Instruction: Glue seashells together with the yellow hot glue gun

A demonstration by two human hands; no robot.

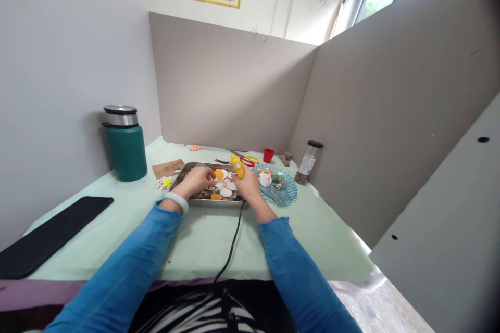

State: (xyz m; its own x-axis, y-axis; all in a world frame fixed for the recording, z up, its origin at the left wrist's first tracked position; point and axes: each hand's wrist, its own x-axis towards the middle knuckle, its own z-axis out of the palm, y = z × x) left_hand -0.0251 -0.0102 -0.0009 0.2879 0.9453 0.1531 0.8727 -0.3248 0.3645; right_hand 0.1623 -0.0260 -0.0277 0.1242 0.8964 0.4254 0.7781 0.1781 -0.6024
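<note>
A shallow metal tray [207,202] holds white and orange seashells [225,193] over darker pieces. My left hand [198,179] reaches over its left side, fingers pinched together; what they hold, if anything, is too small to make out. In my right hand [248,186] is a yellow hot glue gun [237,166], held above the tray's right side. Its black cord [233,244] runs down over the table's front edge. Just right of that hand lies a blue glass plate [287,193] with shells and small greenish pieces on it.
Scissors [248,160] and a red cup [268,155] are behind the tray. A black-lidded jar [307,163] stands at the right. Leftward are a brown board [167,167], a decorated shell [164,183], a green bottle [125,145] and a black pad [58,234]. Grey partitions [230,83] enclose the table.
</note>
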